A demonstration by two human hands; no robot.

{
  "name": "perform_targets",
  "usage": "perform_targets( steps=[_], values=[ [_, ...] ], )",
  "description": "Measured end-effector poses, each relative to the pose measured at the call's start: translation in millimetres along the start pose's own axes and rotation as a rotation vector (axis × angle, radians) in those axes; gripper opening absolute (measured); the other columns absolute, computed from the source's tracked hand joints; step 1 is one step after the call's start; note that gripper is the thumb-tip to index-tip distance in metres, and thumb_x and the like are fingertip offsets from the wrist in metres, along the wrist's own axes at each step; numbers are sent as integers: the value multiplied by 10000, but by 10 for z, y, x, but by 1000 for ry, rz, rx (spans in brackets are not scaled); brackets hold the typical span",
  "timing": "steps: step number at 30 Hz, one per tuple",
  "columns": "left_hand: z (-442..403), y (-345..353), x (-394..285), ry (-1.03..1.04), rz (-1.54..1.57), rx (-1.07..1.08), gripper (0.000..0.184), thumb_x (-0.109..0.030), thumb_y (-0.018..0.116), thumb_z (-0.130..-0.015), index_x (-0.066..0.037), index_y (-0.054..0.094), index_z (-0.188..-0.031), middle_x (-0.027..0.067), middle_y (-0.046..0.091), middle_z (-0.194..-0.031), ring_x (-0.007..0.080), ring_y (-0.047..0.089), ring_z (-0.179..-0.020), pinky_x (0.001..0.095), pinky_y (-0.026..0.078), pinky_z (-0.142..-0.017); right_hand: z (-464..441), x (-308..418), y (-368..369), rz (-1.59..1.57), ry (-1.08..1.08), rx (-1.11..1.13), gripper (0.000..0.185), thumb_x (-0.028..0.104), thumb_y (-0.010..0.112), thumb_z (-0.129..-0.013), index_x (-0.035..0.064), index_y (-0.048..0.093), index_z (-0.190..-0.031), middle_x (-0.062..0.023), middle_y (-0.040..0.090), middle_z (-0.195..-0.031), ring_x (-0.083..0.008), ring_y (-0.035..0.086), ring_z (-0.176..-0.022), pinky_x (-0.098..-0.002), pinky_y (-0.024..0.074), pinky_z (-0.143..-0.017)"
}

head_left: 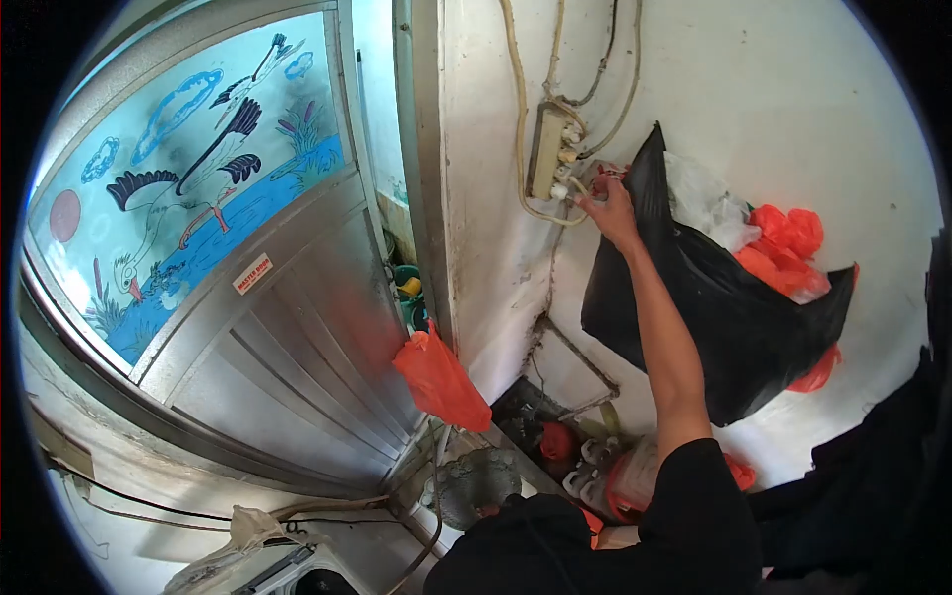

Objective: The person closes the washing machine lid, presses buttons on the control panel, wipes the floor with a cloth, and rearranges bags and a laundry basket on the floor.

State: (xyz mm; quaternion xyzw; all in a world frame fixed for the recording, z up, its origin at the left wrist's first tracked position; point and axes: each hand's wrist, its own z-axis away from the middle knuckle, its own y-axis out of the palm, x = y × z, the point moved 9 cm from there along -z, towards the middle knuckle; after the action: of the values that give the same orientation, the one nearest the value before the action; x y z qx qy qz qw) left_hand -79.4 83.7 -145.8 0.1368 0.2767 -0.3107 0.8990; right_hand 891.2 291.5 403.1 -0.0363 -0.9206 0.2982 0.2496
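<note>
- Over on the left, a metal door (297, 342) stands with a painted glass panel (198, 174), long-legged birds over blue water.
- By the door's lower right edge, a red-orange bag (443, 384) hangs, its bottom slanting right.
- Below that sits a rough grey bowl (478, 484), close to the person's black shirt (605, 555); the left hand is out of my sight, so I cannot tell how its fingers are.
- Next, on the wall, a pale socket strip (547, 154) with plugs in it and cords looping above and below.
- Just right of it, the right hand (613, 210) reaches up, its fingers bent and close together near the strip's lower end and a small reddish thing (606, 176) — whether they grip or merely touch, I cannot tell.
- Then the big black bag (694, 302), spread against the wall behind the forearm, one corner peaking above the hand.
- Furthest right, whitish plastic (702, 198) and red plastic (788, 248) bulge from its top — rumpled, side by side.
</note>
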Motion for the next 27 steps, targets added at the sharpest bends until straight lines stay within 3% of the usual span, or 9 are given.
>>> perform_targets(
  steps=[9, 14, 15, 17, 19, 20, 22, 24, 27],
  values=[
    [83, -118, -20, 37, 272, -43, 449, -599, 269, -962, -171, 387, -898, 10, 358, -841, 211, 318, -776, 411, 339, -769, -191, -56, 622, -41, -88, 142, 653, 328, 843, -692, -29, 584, -1174, -226, 587, -1147, -378, 548, -1114, -438, 432, -964],
    [-258, -476, -10, 70, 664, 68, 535, -627, 247, -949, -164, 410, -736, -13, 399, -642, 177, 370, -592, 354, 394, -672, -201, -172, 724, 57, -311, 13, 596, 248, 791, -745, -17, 539, -1216, -214, 583, -1174, -348, 553, -1113, -425, 418, -978],
    [-700, -614, 101, 123, 577, 398, 474, -552, 291, -947, -139, 451, -777, 2, 462, -735, 170, 427, -669, 339, 394, -676, -243, -321, 781, 12, -281, -15, 591, 233, 787, -748, -30, 543, -1219, -214, 579, -1211, -342, 540, -1155, -414, 408, -1002],
    [-145, -440, -17, 113, 613, -22, 399, -461, 371, -907, -149, 570, -1057, 12, 535, -1073, 165, 489, -964, 354, 422, -808, -224, -245, 761, -3, -317, 47, 582, 243, 778, -770, -48, 558, -1224, -240, 587, -1190, -384, 543, -1123, -429, 407, -1004],
    [-143, -393, 21, 122, 680, -12, 440, -497, 394, -909, -201, 530, -1205, -6, 531, -1194, 184, 498, -1024, 367, 416, -874, -320, -390, 885, 179, -245, 137, 538, 257, 794, -777, -56, 598, -1167, -241, 595, -1185, -378, 550, -1110, -445, 414, -986],
    [472, -100, -121, 118, 628, -110, 431, -493, 440, -907, -180, 523, -1192, 0, 548, -1160, 194, 508, -1008, 366, 424, -858, -295, -207, 767, 276, -208, 108, 553, 268, 805, -770, -53, 604, -1173, -246, 599, -1195, -379, 549, -1115, -447, 418, -980],
    [-178, -477, 112, 233, 782, -171, 513, -559, 459, -907, -84, 537, -1085, 82, 585, -964, 236, 534, -830, 369, 438, -680, -437, -421, 934, 231, -410, 44, 528, 225, 802, -771, -47, 608, -1179, -248, 602, -1206, -380, 564, -1093, -447, 433, -978],
    [172, -326, 131, 78, 772, -291, 566, -662, 421, -904, -109, 542, -895, 53, 548, -707, 230, 486, -611, 373, 381, -541, -411, -186, 1224, 60, -504, 108, 492, 178, 786, -783, -33, 610, -1192, -236, 608, -1203, -370, 571, -1096, -464, 440, -980],
    [378, -246, 22, 157, 720, -258, 494, -575, 381, -953, -108, 525, -1023, 93, 586, -925, 238, 523, -774, 383, 434, -689, -285, -307, 1051, 637, -813, 43, 490, 201, 750, -826, 93, 598, -1279, -146, 612, -1234, -329, 559, -1176, -513, 433, -1005]
  ],
)
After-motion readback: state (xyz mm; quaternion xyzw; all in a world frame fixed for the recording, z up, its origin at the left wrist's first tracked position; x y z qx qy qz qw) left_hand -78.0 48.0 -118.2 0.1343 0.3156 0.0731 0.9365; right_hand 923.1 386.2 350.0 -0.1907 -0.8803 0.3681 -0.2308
